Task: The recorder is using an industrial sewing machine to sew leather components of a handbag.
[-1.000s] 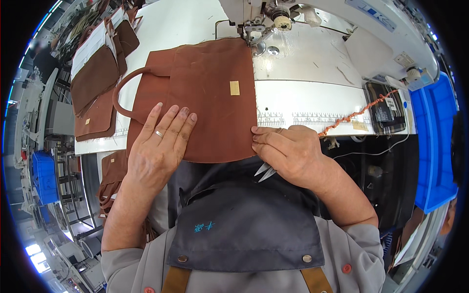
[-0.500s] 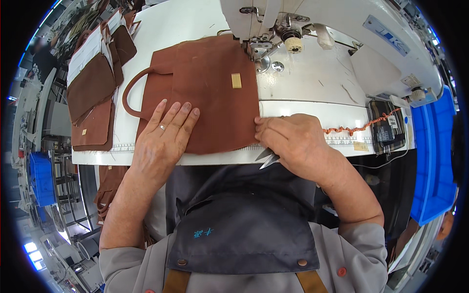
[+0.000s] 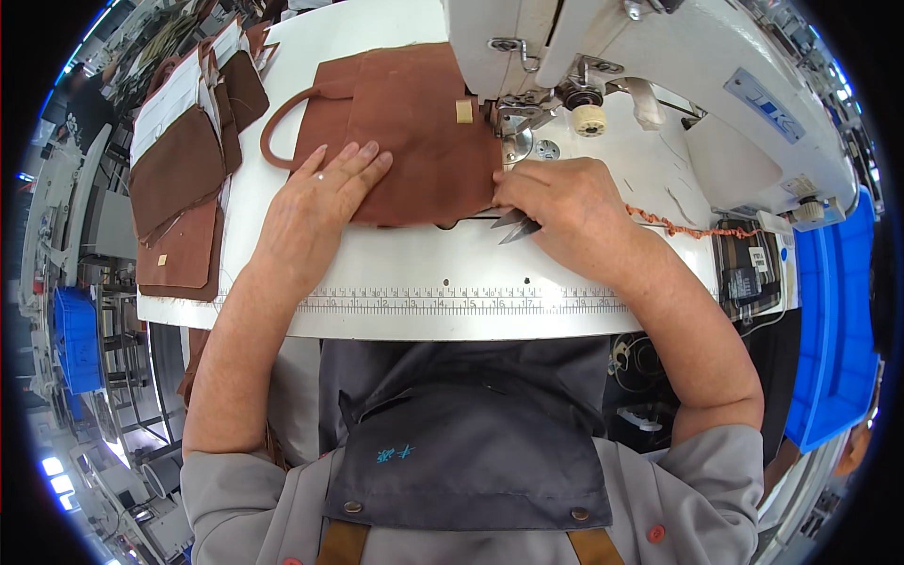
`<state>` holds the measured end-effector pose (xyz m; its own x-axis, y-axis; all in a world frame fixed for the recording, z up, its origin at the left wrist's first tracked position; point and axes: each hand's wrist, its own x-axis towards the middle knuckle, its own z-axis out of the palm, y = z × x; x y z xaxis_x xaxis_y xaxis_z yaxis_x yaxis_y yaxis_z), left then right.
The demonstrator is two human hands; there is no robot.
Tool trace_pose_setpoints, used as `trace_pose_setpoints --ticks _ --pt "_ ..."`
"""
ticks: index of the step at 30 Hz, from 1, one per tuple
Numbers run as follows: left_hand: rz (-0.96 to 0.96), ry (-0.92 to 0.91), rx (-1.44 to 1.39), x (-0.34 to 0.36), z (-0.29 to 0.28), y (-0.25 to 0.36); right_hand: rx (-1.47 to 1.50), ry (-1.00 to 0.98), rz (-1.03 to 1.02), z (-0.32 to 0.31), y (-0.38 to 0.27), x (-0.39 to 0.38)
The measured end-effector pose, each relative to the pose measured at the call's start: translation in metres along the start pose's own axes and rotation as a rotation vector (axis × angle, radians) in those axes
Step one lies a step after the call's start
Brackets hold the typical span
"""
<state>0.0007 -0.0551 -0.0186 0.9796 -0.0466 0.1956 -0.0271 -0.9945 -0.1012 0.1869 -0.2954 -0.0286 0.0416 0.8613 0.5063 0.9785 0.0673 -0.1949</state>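
The brown bag (image 3: 424, 141) lies flat on the white table (image 3: 405, 264). It is in front of the two hands and mostly between them, with most of it on the far side of the fingers.

The left hand (image 3: 325, 198) is flat and open. Its fingers are out nearly straight and lie on top of the near left part of the bag. It presses down and does not grip anything. There is a ring (image 3: 320, 176) on one finger.

The right hand (image 3: 570, 207) is curled up. It has scissors (image 3: 521, 231) in it, and the two blades poke out on the left, a bit apart. The fingertips touch the right edge of the bag, close to the near right corner. The thumb is hidden, so I cannot tell if they pinch the edge.

The bag's handle (image 3: 266, 137) makes a loop on the left, past the left hand. A small yellow patch (image 3: 464, 111) is on the far right part of the bag, next to the low metal parts of the sewing machine (image 3: 711, 71).

A ruler (image 3: 461, 301) runs along the near side of the table. A pile of brown pieces (image 3: 179, 179) is on the left. An orange cord (image 3: 673, 225) lies to the right of the right hand.
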Motion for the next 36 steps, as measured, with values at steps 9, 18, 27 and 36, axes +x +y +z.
trace_pose_setpoints --ticks 9,18,27,36 --pt "0.065 0.020 0.021 0.027 -0.011 0.012 -0.033 0.100 0.049 0.008 0.016 -0.002" --pt "0.369 0.056 -0.467 0.056 0.012 0.031 0.070 -0.030 0.092 -0.013 0.012 -0.011" --pt "0.343 0.182 -0.489 0.060 0.025 0.030 0.220 -0.062 0.242 -0.011 0.015 -0.013" --pt "0.291 0.177 -0.570 0.087 0.037 0.012 -0.060 -0.102 0.344 -0.005 0.012 -0.004"
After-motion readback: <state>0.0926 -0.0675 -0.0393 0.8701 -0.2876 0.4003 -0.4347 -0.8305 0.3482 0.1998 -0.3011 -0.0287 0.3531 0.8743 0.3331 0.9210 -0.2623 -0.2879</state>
